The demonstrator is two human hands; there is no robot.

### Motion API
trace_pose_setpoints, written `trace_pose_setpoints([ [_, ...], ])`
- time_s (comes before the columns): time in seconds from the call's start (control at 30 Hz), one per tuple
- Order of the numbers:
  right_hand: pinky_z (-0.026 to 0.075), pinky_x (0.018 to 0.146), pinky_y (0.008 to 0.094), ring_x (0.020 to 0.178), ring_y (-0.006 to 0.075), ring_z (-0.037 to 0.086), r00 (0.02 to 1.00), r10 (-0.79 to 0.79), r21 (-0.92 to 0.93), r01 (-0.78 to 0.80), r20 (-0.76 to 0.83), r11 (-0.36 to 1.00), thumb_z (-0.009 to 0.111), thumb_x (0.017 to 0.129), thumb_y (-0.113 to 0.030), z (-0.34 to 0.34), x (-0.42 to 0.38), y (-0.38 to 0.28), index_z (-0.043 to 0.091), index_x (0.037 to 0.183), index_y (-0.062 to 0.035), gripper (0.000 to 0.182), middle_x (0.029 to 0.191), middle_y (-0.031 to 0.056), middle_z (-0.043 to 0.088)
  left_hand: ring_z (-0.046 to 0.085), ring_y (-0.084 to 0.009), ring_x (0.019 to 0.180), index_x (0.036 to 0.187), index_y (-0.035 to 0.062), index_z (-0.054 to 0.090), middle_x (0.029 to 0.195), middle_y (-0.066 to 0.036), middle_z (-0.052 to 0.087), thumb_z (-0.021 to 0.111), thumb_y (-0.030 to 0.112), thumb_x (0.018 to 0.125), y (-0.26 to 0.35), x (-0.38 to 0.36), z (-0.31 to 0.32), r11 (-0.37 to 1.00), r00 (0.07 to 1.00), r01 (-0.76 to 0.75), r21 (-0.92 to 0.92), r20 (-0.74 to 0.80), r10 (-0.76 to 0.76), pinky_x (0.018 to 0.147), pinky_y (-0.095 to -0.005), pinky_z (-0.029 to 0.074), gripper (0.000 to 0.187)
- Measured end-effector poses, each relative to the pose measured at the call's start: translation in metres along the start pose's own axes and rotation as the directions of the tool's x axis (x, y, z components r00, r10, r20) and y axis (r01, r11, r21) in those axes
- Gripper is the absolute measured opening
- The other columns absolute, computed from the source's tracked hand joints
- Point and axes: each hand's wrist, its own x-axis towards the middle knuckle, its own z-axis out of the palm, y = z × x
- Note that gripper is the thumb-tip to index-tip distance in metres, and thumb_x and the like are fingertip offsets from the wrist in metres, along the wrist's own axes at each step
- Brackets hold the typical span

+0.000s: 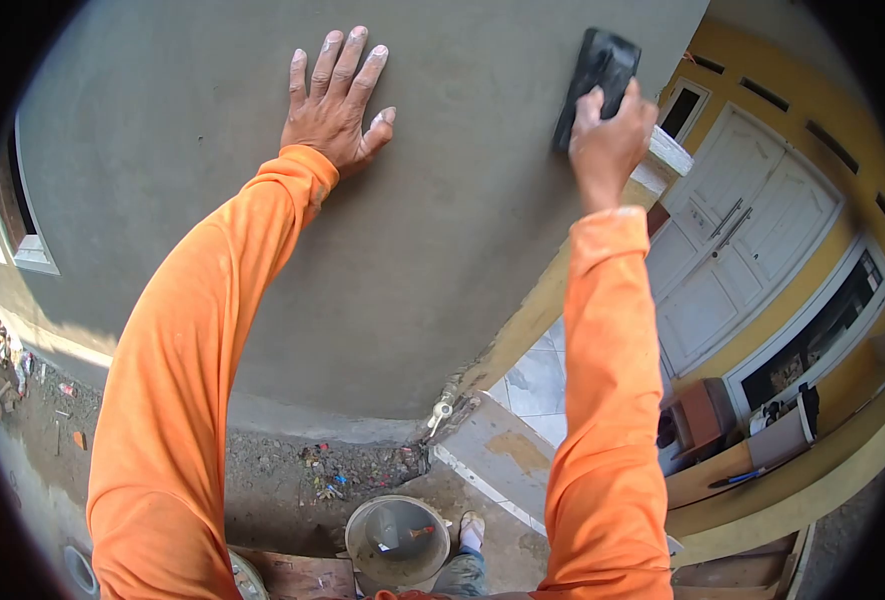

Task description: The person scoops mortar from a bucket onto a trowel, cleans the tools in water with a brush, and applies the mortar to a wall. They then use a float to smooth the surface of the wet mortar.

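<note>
A broad grey plastered wall (432,250) fills the middle of the head view. Against its upper left part lies my left hand (332,110), fingers spread and nothing held. My right hand (610,140) grips a black plastering float (602,65) near the wall's right edge. The float is tilted, its long side running up and slightly right, and its face is turned to the wall. My fingers hide the float's handle. Both forearms wear orange sleeves.
Below stands a bucket (397,540) beside my shoe (472,530). A tap (442,410) sits at the wall's lower corner. Rubble (332,470) lies along the base. To the right are white double doors (727,230) and a brown cabinet (704,415); a window (27,220) is left.
</note>
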Motion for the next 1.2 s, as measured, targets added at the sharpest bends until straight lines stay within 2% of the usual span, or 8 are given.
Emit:
trace_pose_setpoints([
  [0.13, 0.044, 0.081, 0.0476, 0.093, 0.0392, 0.051, 0.989, -0.054, -0.037, 0.059, 0.137, 0.998, 0.065, 0.077, -0.012, 0.001, -0.168, 0.02, 0.046, 0.126, 0.0026, 0.055, 0.101, 0.0195, 0.052, 0.015, -0.0275, 0.142, 0.144, 0.0167, 0.03, 0.153, -0.007, 0.02, 0.042, 0.04, 0.085, 0.001, 0.0, -0.001, 1.0, 1.0, -0.003, -0.006, -0.011, 0.003, 0.114, -0.0531, 0.007, 0.064],
  [0.3, 0.044, 0.08, 0.0444, 0.092, 0.0392, 0.053, 0.999, 0.019, -0.02, -0.02, -0.027, 1.0, 0.064, 0.078, -0.016, 0.015, 0.009, -0.012, 0.053, 0.115, 0.005, 0.044, 0.098, 0.0214, 0.054, 0.016, -0.0268, 0.141, 0.142, 0.017, 0.033, 0.153, -0.007, 0.021, 0.044, 0.044, 0.085, 0.0, -0.001, 0.001, 1.0, 1.0, -0.006, 0.0, 0.002, 0.006, 0.113, -0.0551, 0.009, 0.064],
  [0.4, 0.044, 0.08, 0.0437, 0.091, 0.039, 0.054, 0.995, -0.061, 0.009, 0.062, -0.08, 0.998, 0.064, 0.078, -0.017, 0.01, 0.017, -0.006, 0.055, 0.114, 0.005, 0.043, 0.097, 0.0221, 0.054, 0.017, -0.0267, 0.142, 0.143, 0.0162, 0.031, 0.152, -0.007, 0.023, 0.043, 0.041, 0.087, 0.001, 0.0, 0.001, 0.999, 1.0, -0.004, 0.032, -0.008, 0.004, 0.114, -0.0528, 0.009, 0.063],
  [0.5, 0.044, 0.082, 0.0458, 0.095, 0.0384, 0.052, 0.988, 0.107, -0.001, -0.108, 0.107, 0.994, 0.066, 0.075, -0.012, 0.004, -0.102, 0.002, 0.047, 0.125, 0.002, 0.055, 0.102, 0.0189, 0.053, 0.016, -0.0268, 0.142, 0.143, 0.0163, 0.03, 0.152, -0.007, 0.022, 0.043, 0.041, 0.086, 0.001, 0.0, 0.0, 1.0, 1.0, -0.004, 0.021, -0.01, 0.004, 0.114, -0.0532, 0.009, 0.063],
  [0.57, 0.045, 0.079, 0.0451, 0.091, 0.0378, 0.053, 0.989, -0.065, -0.008, 0.067, 0.134, 0.998, 0.067, 0.072, -0.008, -0.002, -0.154, 0.008, 0.048, 0.125, 0.0021, 0.057, 0.1, 0.0185, 0.053, 0.016, -0.0267, 0.142, 0.143, 0.0167, 0.031, 0.152, -0.007, 0.021, 0.044, 0.042, 0.086, 0.0, -0.002, 0.0, 1.0, 1.0, -0.006, 0.014, -0.011, 0.006, 0.113, -0.0539, 0.009, 0.064],
  [0.8, 0.045, 0.074, 0.0445, 0.085, 0.0376, 0.053, 0.997, -0.076, 0.014, 0.077, -0.016, 0.997, 0.066, 0.073, -0.012, 0.018, -0.009, -0.005, 0.05, 0.116, 0.005, 0.049, 0.096, 0.0203, 0.053, 0.016, -0.0273, 0.142, 0.144, 0.0164, 0.029, 0.153, -0.007, 0.021, 0.042, 0.04, 0.086, 0.001, 0.0, 0.0, 1.0, 1.0, -0.004, 0.022, -0.008, 0.005, 0.114, -0.0532, 0.009, 0.064],
  [1.03, 0.045, 0.074, 0.0452, 0.086, 0.0383, 0.053, 0.993, -0.11, 0.025, 0.109, 0.037, 0.994, 0.067, 0.072, -0.012, 0.011, -0.146, -0.001, 0.05, 0.117, 0.0035, 0.05, 0.095, 0.0197, 0.054, 0.016, -0.0269, 0.142, 0.142, 0.0164, 0.032, 0.153, -0.006, 0.021, 0.045, 0.043, 0.085, -0.001, 0.001, 0.002, 1.0, 1.0, -0.014, 0.023, -0.022, 0.015, 0.113, -0.0549, 0.009, 0.064],
  [1.2, 0.045, 0.078, 0.0458, 0.087, 0.0394, 0.054, 0.987, -0.051, -0.037, 0.046, -0.156, 0.998, 0.063, 0.075, -0.017, 0.018, 0.017, 0.012, 0.055, 0.105, 0.0047, 0.038, 0.092, 0.0216, 0.055, 0.017, -0.027, 0.141, 0.142, 0.0166, 0.032, 0.152, -0.006, 0.021, 0.044, 0.043, 0.085, -0.001, 0.0, 0.003, 1.0, 1.0, -0.007, 0.007, -0.016, 0.008, 0.113, -0.055, 0.008, 0.064],
])
